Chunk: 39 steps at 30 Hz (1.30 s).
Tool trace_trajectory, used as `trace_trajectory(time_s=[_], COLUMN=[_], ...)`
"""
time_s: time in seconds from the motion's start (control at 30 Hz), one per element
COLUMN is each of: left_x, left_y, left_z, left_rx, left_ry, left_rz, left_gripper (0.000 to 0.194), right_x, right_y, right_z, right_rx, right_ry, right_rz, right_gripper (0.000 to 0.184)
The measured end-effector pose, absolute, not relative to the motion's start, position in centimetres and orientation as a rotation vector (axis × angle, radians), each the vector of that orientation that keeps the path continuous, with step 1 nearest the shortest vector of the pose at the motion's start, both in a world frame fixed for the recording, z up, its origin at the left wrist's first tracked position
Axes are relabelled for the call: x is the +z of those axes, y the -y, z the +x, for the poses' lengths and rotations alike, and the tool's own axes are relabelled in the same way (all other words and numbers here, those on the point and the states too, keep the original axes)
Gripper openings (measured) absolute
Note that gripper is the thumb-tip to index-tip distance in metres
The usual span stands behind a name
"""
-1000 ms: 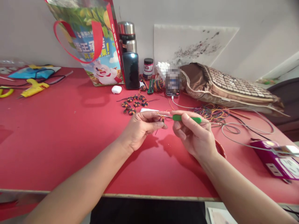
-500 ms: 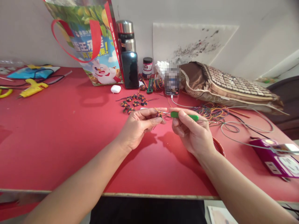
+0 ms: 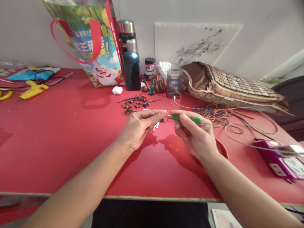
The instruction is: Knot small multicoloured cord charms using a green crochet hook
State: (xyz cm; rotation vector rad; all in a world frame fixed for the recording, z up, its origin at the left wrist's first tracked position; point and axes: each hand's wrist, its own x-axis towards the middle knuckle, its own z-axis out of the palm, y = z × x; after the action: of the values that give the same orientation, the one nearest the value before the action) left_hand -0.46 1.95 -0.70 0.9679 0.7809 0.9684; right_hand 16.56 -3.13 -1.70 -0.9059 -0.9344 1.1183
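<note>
My right hand grips a crochet hook by its green handle, its thin metal shaft pointing left. Pinched between the thumb and fingers of my left hand is a small piece of multicoloured yarn work, mostly covered by the fingers. The hook's tip meets the yarn at the left fingertips; whether it passes through a loop is too small to tell. Behind my left hand lie several small dark and orange crocheted pieces. A tangle of multicoloured yarn rests beyond my right hand.
At the back stand a gift bag, a steel flask, a dark phone, a jar and a lit phone on a cable. A brown sequined bag lies right, near a purple power socket. A yellow glue gun is left.
My left fingers have closed further over the yarn work, which shows less now. The hook has shifted slightly left, and a white scrap shows below the left fingers.
</note>
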Motion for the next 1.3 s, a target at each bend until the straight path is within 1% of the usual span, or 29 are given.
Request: trace_trajectory(time_s=[0.1, 0.2, 0.3, 0.57, 0.67, 0.83, 0.9, 1.0, 1.07, 1.13, 1.2, 1.3], left_x=[-0.7, -0.5, -0.5, -0.6, -0.6, -0.7, -0.7, -0.6, -0.6, -0.6, -0.7, -0.9], left_y=[-2.0, -2.0, -1.9, -1.8, -1.9, -2.0, -2.0, -1.9, -1.7, -1.4, -1.1, -0.7], left_z=[-0.5, -0.5, -0.5, -0.3, -0.3, -0.3, -0.4, -0.4, -0.2, 0.0, 0.3, 0.6], left_rx=[0.973, 0.974, 0.981, 1.017, 1.03, 1.023, 1.023, 1.019, 1.033, 1.069, 1.111, 1.118], left_ry=[-0.806, -0.784, -0.777, -0.831, -0.834, -0.839, -0.848, -0.851, -0.842, -0.831, -0.831, -0.844], left_rz=[0.887, 0.806, 0.787, 0.848, 0.862, 0.858, 0.851, 0.839, 0.834, 0.838, 0.827, 0.72], left_gripper=[0.018, 0.023, 0.028, 0.018, 0.017, 0.025, 0.032, 0.049, 0.054, 0.051, 0.044, 0.051], right_x=[-1.8, -1.9, -2.1, -2.7, -2.8, -2.9, -2.9, -2.9, -2.9, -3.0, -3.0, -3.1], right_y=[3.1, 3.2, 3.4, 3.4, 3.4, 3.4, 3.4, 3.4, 3.5, 3.7, 3.9, 4.2], right_z=[16.6, 16.6, 16.6, 16.6, 16.7, 16.7, 16.7, 16.6, 16.5, 16.3, 16.0, 15.6], right_rx=[1.119, 1.109, 1.082, 1.039, 1.034, 1.035, 1.044, 1.031, 0.982, 0.884, 0.73, 0.439], right_ry=[0.932, 0.949, 0.999, 1.072, 1.099, 1.101, 1.09, 1.087, 1.107, 1.163, 1.272, 1.461], right_rz=[-0.914, -0.925, -0.894, -0.857, -0.839, -0.83, -0.827, -0.815, -0.816, -0.836, -0.885, -0.966], right_gripper=[0.018, 0.02, 0.017, 0.016, 0.017, 0.017, 0.017, 0.018, 0.019, 0.021, 0.024, 0.03])
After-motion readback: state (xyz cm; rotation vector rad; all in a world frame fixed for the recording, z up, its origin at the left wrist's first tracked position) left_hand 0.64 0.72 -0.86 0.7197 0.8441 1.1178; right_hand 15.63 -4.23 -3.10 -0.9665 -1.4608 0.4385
